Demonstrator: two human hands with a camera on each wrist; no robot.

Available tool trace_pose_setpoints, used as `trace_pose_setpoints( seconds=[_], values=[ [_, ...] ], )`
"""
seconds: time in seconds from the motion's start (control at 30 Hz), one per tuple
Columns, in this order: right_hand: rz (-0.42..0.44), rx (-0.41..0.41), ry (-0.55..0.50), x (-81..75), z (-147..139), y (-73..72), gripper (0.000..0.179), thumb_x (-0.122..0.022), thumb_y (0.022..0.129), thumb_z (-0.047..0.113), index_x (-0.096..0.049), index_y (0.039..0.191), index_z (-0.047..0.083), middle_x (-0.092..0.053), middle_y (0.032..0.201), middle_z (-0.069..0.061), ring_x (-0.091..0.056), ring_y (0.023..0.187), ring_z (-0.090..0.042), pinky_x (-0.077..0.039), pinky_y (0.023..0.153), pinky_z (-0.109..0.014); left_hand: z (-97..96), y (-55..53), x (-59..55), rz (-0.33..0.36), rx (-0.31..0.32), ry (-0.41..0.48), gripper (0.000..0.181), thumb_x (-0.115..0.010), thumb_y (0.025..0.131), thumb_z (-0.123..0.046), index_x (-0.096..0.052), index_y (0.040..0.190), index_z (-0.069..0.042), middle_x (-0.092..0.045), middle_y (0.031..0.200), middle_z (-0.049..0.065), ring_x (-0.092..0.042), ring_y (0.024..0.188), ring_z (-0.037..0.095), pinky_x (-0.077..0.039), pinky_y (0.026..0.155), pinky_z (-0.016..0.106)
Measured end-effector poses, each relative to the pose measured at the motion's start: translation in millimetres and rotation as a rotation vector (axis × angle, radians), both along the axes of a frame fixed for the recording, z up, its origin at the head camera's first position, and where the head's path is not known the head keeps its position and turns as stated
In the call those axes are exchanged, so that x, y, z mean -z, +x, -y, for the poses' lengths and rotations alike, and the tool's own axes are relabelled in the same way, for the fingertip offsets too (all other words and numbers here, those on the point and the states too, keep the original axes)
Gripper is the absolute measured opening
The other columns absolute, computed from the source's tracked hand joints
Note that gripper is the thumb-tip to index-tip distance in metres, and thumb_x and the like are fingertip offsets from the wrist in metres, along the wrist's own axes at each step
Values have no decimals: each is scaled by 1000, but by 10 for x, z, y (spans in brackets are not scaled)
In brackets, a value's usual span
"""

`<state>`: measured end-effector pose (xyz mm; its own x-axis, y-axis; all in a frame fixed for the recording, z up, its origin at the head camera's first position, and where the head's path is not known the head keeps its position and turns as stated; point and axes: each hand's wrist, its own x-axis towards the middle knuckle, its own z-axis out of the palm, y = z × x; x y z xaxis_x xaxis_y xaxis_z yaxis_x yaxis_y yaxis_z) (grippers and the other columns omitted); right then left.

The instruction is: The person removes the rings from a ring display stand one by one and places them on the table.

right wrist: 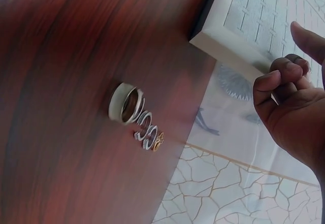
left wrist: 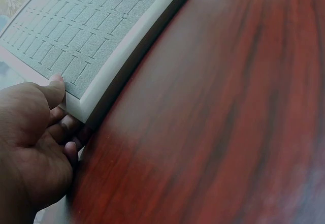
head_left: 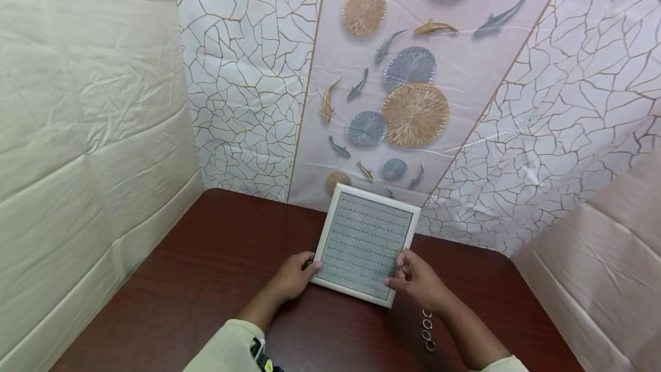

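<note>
A ring display tray (head_left: 361, 245) with a pale frame and a grey slotted insert stands in the middle of the head view, its far edge overlapping the wall cloth. My left hand (head_left: 295, 275) grips its near left corner; in the left wrist view the thumb (left wrist: 57, 89) lies on top and the other fingers go below the frame. Beside the right edge is my right hand (head_left: 420, 283), thumb (right wrist: 307, 41) extended over the tray and the other fingers loosely curled near its side. Several rings (right wrist: 144, 125) stand in a row on the table close to the right forearm.
The dark red wooden table (head_left: 206, 280) has rounded far corners. Plain beige cloth (head_left: 88, 131) hangs at the left, and more at the right (head_left: 609, 257). Behind the table is a patterned cloth (head_left: 248, 73) with fish and round shapes.
</note>
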<state>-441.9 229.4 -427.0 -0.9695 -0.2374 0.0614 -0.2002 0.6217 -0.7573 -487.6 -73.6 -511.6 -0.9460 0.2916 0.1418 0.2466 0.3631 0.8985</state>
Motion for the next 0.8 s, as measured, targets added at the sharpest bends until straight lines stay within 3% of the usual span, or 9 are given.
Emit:
trace_pose_setpoints(
  seconds=[0.5, 0.8],
  values=[
    [15, 24, -41, 87, -201, 106, 41, -76, 86, 12, -41, 101, -4, -44, 69, -1, -40, 53, -7, -36, 47, -21, 12, -3, 13, 16, 2, 5, 46, -54, 102, -40, -58, 134, -7, -67, 123, 9, -61, 114, 23, -48, 97, 47],
    [23, 32, 26, 174, -350, 216, 30, -74, 89, 25, -55, 86, 2, -46, 65, 4, -41, 54, -3, -38, 49, -20, 4, -18, 20, 13, 2, -9, 45, -53, 102, -40, -57, 134, -9, -66, 125, 8, -60, 116, 24, -48, 97, 47]
  ],
)
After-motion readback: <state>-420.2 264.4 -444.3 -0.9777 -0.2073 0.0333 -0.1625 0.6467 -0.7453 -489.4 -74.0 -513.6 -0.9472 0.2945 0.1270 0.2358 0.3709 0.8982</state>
